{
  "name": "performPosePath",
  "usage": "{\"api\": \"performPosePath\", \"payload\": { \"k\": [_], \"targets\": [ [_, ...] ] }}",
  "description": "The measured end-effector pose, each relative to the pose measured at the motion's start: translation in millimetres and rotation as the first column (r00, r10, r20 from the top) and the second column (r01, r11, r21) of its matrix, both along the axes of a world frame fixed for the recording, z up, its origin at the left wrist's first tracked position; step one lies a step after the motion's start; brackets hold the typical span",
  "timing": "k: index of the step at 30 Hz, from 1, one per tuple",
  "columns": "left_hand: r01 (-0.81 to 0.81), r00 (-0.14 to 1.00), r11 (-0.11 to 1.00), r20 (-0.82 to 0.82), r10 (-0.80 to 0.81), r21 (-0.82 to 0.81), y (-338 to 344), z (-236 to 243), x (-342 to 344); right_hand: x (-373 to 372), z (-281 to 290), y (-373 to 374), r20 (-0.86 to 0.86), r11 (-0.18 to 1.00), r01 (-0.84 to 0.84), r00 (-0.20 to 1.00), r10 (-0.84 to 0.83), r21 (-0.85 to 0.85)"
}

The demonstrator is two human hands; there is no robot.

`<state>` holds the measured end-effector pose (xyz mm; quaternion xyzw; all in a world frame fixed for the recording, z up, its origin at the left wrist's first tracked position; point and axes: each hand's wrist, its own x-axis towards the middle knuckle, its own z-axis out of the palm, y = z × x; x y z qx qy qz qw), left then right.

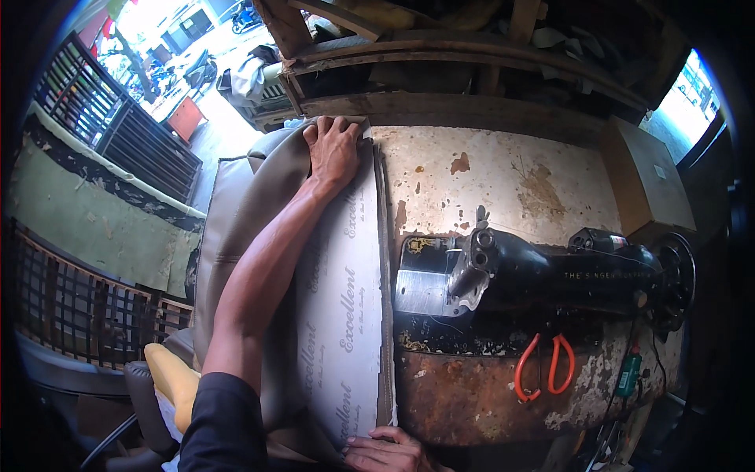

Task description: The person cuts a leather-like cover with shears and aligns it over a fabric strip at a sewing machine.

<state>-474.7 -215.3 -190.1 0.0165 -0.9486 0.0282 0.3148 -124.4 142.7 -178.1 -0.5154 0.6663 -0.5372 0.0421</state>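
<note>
A large piece of brown faux leather point(236, 212) lies folded over the table's left side. Its white printed backing point(363, 299) faces up in a long strip beside the sewing machine. At the strip's far end, my left hand point(334, 149) has its fingers curled over the edge of the material, with the arm stretched across it. My right hand point(385, 450) is at the near end by the lower edge of the picture, fingers bent over the strip's corner; its thumb is hidden. A black sewing machine point(550, 271) stands just right of the strip, its needle area close to the material's edge.
Orange-handled scissors point(560, 366) and a small green object point(629, 374) lie in front of the machine on the worn tabletop point(495, 177). A cardboard box point(649, 177) stands at the back right. Wooden framing point(440, 55) rises behind the table; yellow foam point(169, 377) sits at left.
</note>
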Motion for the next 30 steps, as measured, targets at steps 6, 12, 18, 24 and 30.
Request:
{"api": "performPosePath", "payload": {
  "k": [6, 12, 18, 24, 30],
  "targets": [
    [0.011, 0.999, 1.0, 0.034, -0.012, 0.011, 10.0, 5.0, 1.0, -0.9, -3.4, 4.7, -0.021, 0.999, -0.03, 0.999, 0.031, 0.043],
    [0.051, 0.999, 0.999, 0.003, -0.051, 0.007, 3.2, -1.1, -7.3, -11.2, 4.2, 1.4, 0.07, 0.998, -0.063, 0.996, 0.062, 0.016],
    [0.011, 0.984, 0.997, 0.178, -0.024, 0.07, 10.9, 3.2, -10.1, -16.9, 11.2, 0.3, 0.059, 0.999, -0.049, 0.997, 0.048, 0.016],
    [0.051, 0.978, 0.995, 0.196, -0.068, 0.087, 9.8, 0.6, -0.5, -19.5, 16.3, 0.6, 0.096, 0.999, -0.048, 0.994, 0.048, 0.001],
    [0.054, 0.991, 0.995, 0.118, -0.064, 0.09, 10.7, -2.0, -6.5, -16.7, 14.7, 0.7, 0.099, 0.998, -0.055, 0.994, 0.054, 0.005]
  ]
}}
